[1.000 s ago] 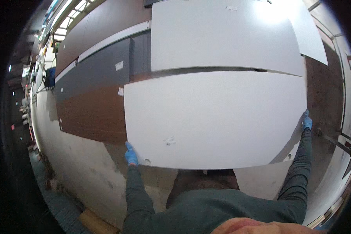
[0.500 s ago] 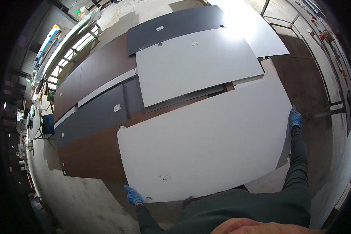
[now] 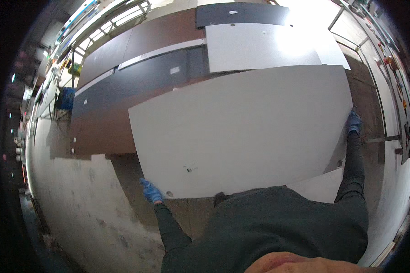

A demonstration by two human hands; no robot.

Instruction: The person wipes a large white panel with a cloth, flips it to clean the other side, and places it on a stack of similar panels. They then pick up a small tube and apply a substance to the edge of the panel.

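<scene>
A large white panel spans the space in front of me, with a small label and round holes near its near corners. My left hand, in a blue glove, grips its left edge close to the near corner. On the opposite side my right hand, also gloved in blue, holds the right edge; its fingers are partly hidden. The panel's far edge overlaps a smaller white panel lying beyond it. My body is close against the near edge.
Brown panels, a dark grey panel and another dark panel lie stacked beyond and to the left. Metal racks stand at the far left and along the right. Concrete floor shows at lower left.
The held white panel has its far edge raised and now covers more of the smaller white panel behind. Both hands keep their hold. The whole view has also shifted.
</scene>
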